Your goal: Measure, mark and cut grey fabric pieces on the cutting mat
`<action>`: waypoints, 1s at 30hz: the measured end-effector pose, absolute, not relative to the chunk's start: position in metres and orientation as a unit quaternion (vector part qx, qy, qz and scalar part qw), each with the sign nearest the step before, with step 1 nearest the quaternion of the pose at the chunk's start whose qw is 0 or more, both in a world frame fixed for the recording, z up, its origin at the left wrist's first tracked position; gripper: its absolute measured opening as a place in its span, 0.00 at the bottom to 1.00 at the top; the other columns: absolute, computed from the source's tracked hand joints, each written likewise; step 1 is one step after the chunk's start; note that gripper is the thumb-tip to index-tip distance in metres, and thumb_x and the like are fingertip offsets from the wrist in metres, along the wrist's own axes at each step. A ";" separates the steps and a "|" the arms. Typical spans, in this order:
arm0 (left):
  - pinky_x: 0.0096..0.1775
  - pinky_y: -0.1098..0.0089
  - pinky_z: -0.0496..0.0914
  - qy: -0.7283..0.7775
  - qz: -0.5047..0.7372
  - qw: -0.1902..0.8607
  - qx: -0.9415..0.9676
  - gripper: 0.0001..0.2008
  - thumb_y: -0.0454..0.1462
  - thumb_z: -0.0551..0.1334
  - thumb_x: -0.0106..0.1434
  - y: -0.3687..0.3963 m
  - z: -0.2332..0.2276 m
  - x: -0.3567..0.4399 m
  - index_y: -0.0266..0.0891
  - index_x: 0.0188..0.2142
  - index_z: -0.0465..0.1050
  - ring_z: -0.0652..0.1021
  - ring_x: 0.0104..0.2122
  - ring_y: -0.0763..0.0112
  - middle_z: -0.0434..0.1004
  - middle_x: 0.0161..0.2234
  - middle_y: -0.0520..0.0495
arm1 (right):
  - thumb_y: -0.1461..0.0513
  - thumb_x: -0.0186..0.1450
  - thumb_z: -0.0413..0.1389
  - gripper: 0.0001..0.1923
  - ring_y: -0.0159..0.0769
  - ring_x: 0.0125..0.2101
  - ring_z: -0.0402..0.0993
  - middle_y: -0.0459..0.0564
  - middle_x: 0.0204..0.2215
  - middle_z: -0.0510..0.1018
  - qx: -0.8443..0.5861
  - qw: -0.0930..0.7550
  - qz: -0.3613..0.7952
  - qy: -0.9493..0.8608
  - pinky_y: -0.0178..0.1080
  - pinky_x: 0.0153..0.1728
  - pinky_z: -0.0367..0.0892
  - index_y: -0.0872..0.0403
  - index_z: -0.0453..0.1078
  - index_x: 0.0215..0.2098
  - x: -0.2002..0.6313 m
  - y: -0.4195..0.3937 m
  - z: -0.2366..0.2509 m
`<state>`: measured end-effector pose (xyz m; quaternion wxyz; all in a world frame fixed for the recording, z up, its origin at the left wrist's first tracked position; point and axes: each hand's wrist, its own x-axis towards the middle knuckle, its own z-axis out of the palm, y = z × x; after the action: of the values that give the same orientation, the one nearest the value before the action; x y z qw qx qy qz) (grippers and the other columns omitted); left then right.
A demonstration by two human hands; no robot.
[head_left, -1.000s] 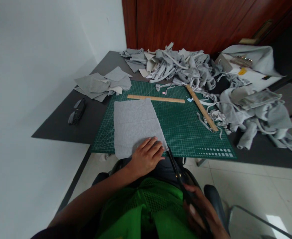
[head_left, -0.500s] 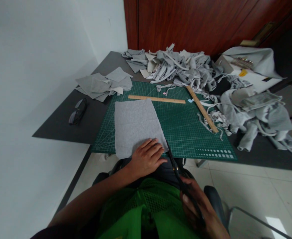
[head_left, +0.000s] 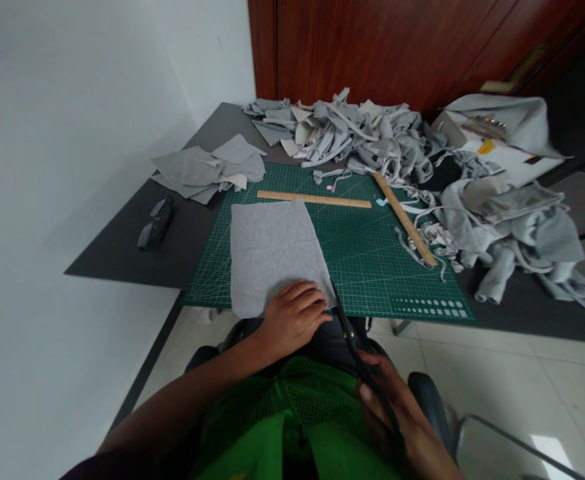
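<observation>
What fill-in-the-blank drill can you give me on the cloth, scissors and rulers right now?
1. The left hand presses the grey cloth onto the ____ cutting mat.
2. The right hand holds the ____ at the cloth's near right edge.
3. Two wooden ____ lie on the mat beyond the cloth.
4. The sunglasses lie on the table to the ____ of the mat.

Missing words: green; scissors; rulers; left

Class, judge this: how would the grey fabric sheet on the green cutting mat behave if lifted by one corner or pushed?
The grey fabric sheet lies flat with faint creases, so it would probably droop when lifted. It looks thin, so likely light. Pushed, it may bunch or slide; the left hand presses its near edge.
</observation>
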<state>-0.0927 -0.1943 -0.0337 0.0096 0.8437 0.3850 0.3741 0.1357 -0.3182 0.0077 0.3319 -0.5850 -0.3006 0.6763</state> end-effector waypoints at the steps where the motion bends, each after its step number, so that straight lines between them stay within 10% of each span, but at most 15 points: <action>1: 0.56 0.59 0.76 0.385 0.376 0.010 0.843 0.06 0.40 0.68 0.71 -0.194 -0.034 -0.093 0.40 0.42 0.80 0.82 0.51 0.61 0.85 0.42 0.49 | 0.43 0.64 0.67 0.28 0.26 0.20 0.59 0.41 0.30 0.74 -0.591 0.328 0.676 -0.294 0.30 0.21 0.57 0.40 0.70 0.58 0.133 -0.318 0.008; 30: 0.57 0.57 0.75 0.379 0.355 -0.009 0.854 0.08 0.42 0.69 0.71 -0.195 -0.035 -0.094 0.39 0.42 0.79 0.81 0.51 0.60 0.85 0.43 0.49 | 0.41 0.62 0.68 0.33 0.25 0.20 0.55 0.39 0.27 0.68 -0.600 0.327 0.671 -0.289 0.30 0.21 0.54 0.42 0.69 0.59 0.123 -0.319 0.005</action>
<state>-0.0937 -0.1948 -0.0350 -0.0087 0.8543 0.3795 0.3551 0.1232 -0.3193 0.0047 0.3270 -0.5997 -0.2894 0.6706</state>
